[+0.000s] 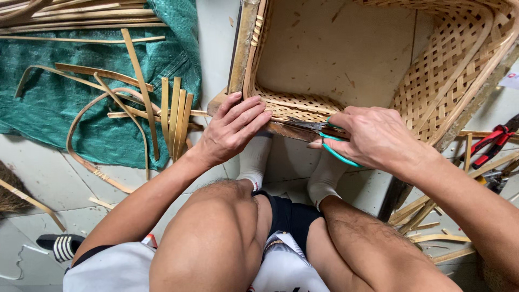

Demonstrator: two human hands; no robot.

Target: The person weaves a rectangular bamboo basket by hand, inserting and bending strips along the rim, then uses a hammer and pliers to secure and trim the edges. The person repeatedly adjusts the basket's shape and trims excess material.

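At frame centre the left hand (pixel 233 128) lies flat, fingers spread, on the basket (pixel 459 65) rim while the right hand (pixel 373 135) grips scissors (pixel 324 130); the weave looks light, springy, best held by its stiff rim.

We see even, soft daylight across the whole view, bright with no harsh glare. Shadows stay faint, pooling under the woven basket (pixel 448 81) rim at 12 o'clock and between the knees at 6 o'clock. Focus is sharp at centre; wide-lens bending stretches the edges at 3 and 9 o'clock.
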